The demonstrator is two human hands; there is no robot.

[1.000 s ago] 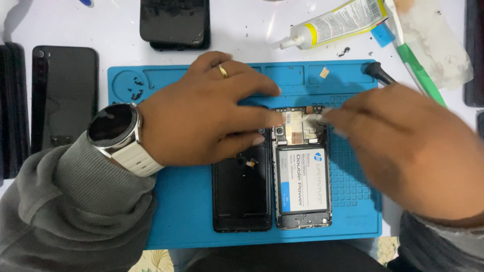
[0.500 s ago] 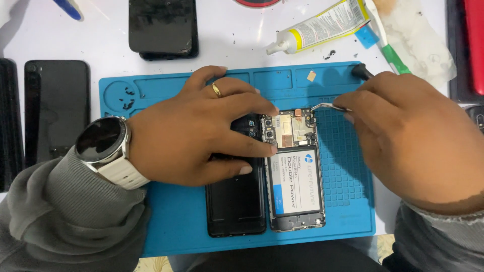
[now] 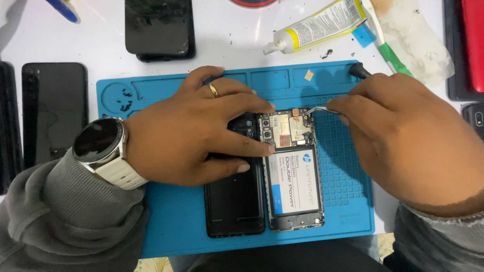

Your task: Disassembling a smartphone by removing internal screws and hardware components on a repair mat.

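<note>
While pinned by the flat left hand (image 3: 201,136): opened phone (image 3: 292,171), circuit board and battery bare; right hand (image 3: 403,136) pinching tweezers (image 3: 317,109).

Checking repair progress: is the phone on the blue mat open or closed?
Open. The phone shows its circuit board and battery; the back cover lies beside it.

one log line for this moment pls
left hand: pressing open phone on blue mat | right hand: tweezers at phone's top edge | back cover: beside phone

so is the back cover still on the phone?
No, the back cover lies beside the opened phone on the mat, with board and battery exposed.
</note>
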